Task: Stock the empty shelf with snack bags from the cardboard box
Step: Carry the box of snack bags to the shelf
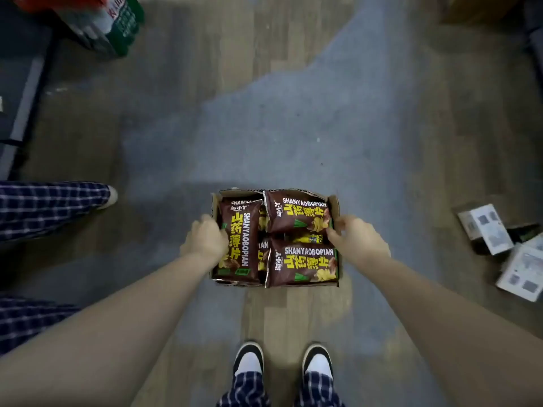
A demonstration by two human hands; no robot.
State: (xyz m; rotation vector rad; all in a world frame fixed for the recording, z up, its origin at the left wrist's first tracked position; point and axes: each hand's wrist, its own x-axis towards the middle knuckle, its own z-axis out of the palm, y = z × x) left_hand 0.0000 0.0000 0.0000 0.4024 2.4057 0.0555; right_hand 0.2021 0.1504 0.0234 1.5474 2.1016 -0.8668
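A small open cardboard box (pixel 334 202) sits on the floor just ahead of my feet, packed with several brown snack bags printed in yellow. One bag (pixel 239 245) lies lengthwise on the left; two more (pixel 298 212) (pixel 302 267) lie crosswise on the right. My left hand (pixel 205 239) grips the box's left wall, fingers curled over its edge. My right hand (pixel 357 240) grips the right wall the same way. No shelf is in view.
Another person's checked trouser leg and shoe (pixel 108 196) stand at the left. Small white cartons (pixel 487 229) lie scattered on the floor at the right. Wrapped drink packs (pixel 114 22) sit at the top left beside a dark shelf base (pixel 23 107).
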